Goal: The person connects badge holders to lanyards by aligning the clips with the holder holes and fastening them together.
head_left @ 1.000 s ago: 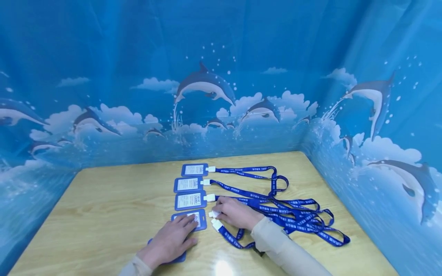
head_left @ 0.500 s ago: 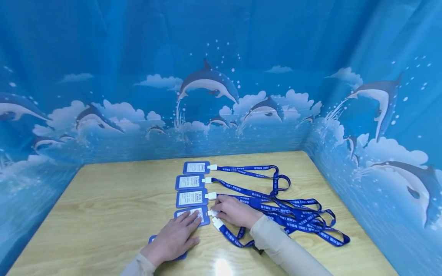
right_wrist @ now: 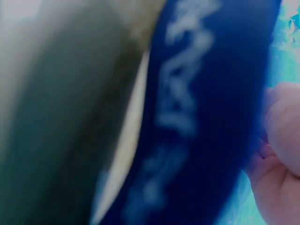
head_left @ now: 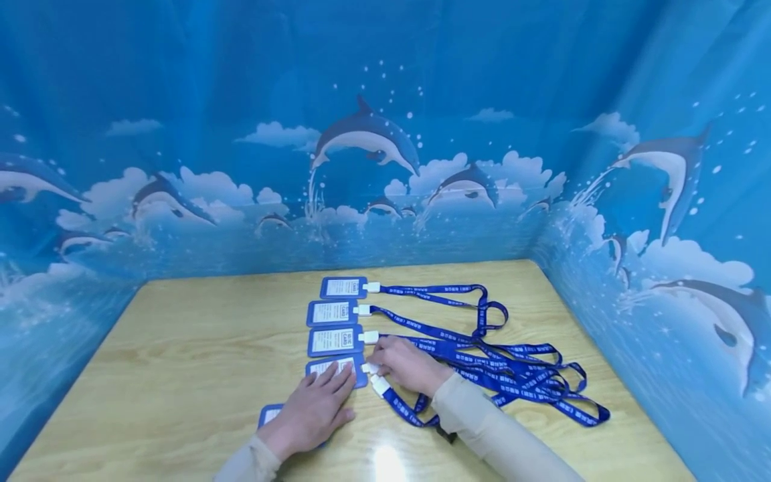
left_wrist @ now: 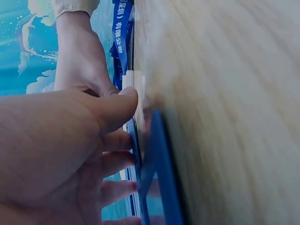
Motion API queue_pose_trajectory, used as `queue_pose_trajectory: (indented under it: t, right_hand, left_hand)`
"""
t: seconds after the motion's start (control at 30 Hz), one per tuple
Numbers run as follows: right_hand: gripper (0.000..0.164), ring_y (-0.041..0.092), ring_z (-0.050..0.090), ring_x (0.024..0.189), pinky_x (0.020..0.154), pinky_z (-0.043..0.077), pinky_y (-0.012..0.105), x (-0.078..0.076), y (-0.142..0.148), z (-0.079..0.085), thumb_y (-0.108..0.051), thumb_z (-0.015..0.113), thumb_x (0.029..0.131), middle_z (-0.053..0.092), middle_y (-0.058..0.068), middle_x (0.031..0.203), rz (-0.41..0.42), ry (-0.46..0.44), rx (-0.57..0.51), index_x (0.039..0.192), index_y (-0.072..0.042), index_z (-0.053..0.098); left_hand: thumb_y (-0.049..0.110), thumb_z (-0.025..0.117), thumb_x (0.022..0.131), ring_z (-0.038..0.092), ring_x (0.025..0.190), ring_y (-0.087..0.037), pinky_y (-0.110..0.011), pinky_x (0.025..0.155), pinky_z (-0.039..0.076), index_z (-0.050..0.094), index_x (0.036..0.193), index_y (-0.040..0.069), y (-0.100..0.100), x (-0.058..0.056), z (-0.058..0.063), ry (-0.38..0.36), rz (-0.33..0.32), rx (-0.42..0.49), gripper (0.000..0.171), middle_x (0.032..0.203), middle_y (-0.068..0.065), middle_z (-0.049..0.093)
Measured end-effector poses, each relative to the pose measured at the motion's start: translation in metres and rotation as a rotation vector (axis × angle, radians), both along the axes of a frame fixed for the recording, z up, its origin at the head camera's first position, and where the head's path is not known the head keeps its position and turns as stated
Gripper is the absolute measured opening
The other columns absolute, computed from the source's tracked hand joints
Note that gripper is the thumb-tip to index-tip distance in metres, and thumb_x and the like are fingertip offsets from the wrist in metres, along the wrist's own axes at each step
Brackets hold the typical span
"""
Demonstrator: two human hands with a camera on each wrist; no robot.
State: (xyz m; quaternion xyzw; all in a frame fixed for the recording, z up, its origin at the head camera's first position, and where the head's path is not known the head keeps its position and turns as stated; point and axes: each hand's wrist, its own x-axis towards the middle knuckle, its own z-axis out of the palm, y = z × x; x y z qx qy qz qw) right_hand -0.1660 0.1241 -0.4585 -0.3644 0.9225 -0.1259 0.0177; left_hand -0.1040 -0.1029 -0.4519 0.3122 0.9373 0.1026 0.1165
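Observation:
My left hand [head_left: 319, 408] lies over a blue badge holder [head_left: 361, 379], straight fingers resting on its card. Another badge holder [head_left: 269, 414] is mostly hidden under the same hand. With bent fingers, my right hand [head_left: 409, 365] pinches a white lanyard clip [head_left: 369, 368] against the right end of the fourth holder, at its slot. A second white clip [head_left: 380, 384] lies just below these fingertips, on a blue strap. In the left wrist view, the left thumb and fingers run along a blue holder edge [left_wrist: 161, 164]. A lanyard strap [right_wrist: 206, 93] fills much of the right wrist view, blurred.
Three badge holders lie in a column beyond, the farthest one [head_left: 343, 288] near the back edge, each with a white clip at its right end. Their blue lanyards [head_left: 518, 375] overlap in loops on the right of the wooden table [head_left: 181, 361]. A dolphin-print curtain [head_left: 241, 167] surrounds it.
The fourth holder and the pinched clip, formerly apart, have come together at the slot. The left hand has shifted slightly right with the holder. The whole head view has moved a little.

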Motion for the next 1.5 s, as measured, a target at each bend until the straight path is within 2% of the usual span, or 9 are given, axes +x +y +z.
queue_pose_trajectory:
  t: [0.2,0.43,0.57,0.77,0.87,0.93,1.17,1.4,1.5]
  right_hand:
    - [0.029,0.006,0.065,0.09,0.083,0.055,0.015,0.0,-0.001,-0.001,-0.014,0.077,0.088,0.071,-0.002,0.1,-0.005,0.024,-0.029,0.118,-0.013,0.076]
    - [0.03,0.008,0.067,0.095,0.087,0.057,0.018,0.005,0.001,0.002,-0.016,0.076,0.089,0.071,-0.001,0.105,-0.065,-0.073,-0.04,0.118,-0.013,0.075]
    - [0.029,0.009,0.067,0.097,0.088,0.057,0.019,0.007,0.002,0.005,-0.018,0.075,0.09,0.072,0.0,0.109,-0.081,-0.087,-0.037,0.119,-0.012,0.075]
    - [0.034,0.017,0.066,0.115,0.101,0.056,0.031,0.012,0.002,0.008,-0.026,0.07,0.095,0.069,0.003,0.126,-0.145,-0.135,-0.02,0.127,-0.014,0.07]
    - [0.035,0.021,0.064,0.119,0.103,0.055,0.037,0.018,0.002,0.015,-0.027,0.065,0.099,0.067,0.006,0.131,-0.177,-0.12,-0.031,0.131,-0.014,0.067]
    - [0.034,0.021,0.066,0.115,0.1,0.056,0.037,0.021,0.001,0.021,-0.026,0.063,0.1,0.069,0.006,0.127,-0.183,-0.081,-0.06,0.131,-0.012,0.067]
    - [0.026,0.008,0.067,0.083,0.073,0.059,0.021,0.035,-0.008,0.039,-0.027,0.067,0.098,0.074,0.002,0.099,-0.217,0.013,-0.156,0.115,-0.008,0.073]
    - [0.039,0.013,0.07,0.081,0.07,0.058,0.022,0.051,-0.012,0.026,-0.037,0.08,0.086,0.076,0.006,0.1,-0.276,0.051,-0.125,0.109,-0.007,0.074]
    - [0.041,0.011,0.067,0.078,0.067,0.056,0.022,0.054,-0.012,0.019,-0.038,0.082,0.083,0.074,0.004,0.097,-0.298,0.034,-0.097,0.109,-0.007,0.074]
  left_hand:
    - [0.044,0.051,0.104,0.032,0.15,-0.036,-0.066,0.117,0.031,0.043,0.153,0.006,0.002,-0.002,0.004,-0.009,-0.017,-0.005,0.063,0.163,-0.01,0.035]
    - [0.047,0.052,0.102,0.037,0.148,-0.035,-0.065,0.116,0.034,0.047,0.151,0.009,0.009,-0.001,0.004,0.002,0.008,-0.032,0.062,0.161,-0.008,0.039]
    - [0.049,0.054,0.1,0.04,0.145,-0.036,-0.065,0.114,0.036,0.05,0.148,0.008,0.014,-0.002,0.004,0.027,0.031,-0.038,0.063,0.159,-0.009,0.042]
    - [0.05,0.057,0.099,0.042,0.144,-0.037,-0.066,0.112,0.039,0.051,0.147,0.008,0.015,-0.004,0.006,0.011,0.042,-0.048,0.065,0.157,-0.01,0.045]
    - [0.051,0.057,0.099,0.041,0.144,-0.037,-0.067,0.112,0.038,0.052,0.147,0.008,0.016,-0.004,0.005,-0.007,0.05,-0.047,0.065,0.158,-0.01,0.044]
    - [0.051,0.057,0.098,0.039,0.146,-0.038,-0.067,0.113,0.037,0.052,0.146,0.008,0.015,-0.004,0.005,0.006,0.051,-0.044,0.065,0.159,-0.01,0.043]
    - [0.05,0.056,0.1,0.035,0.148,-0.037,-0.065,0.115,0.036,0.055,0.144,0.011,0.01,-0.006,0.013,0.07,0.07,-0.021,0.059,0.16,-0.008,0.04]
    - [0.045,0.061,0.099,0.049,0.138,-0.036,-0.061,0.107,0.046,0.063,0.135,0.009,-0.003,0.007,0.024,0.176,0.09,0.016,0.05,0.146,-0.012,0.057]
    - [0.044,0.064,0.097,0.055,0.131,-0.033,-0.06,0.102,0.05,0.066,0.131,0.009,-0.008,0.015,0.027,0.186,0.102,0.017,0.049,0.139,-0.012,0.062]
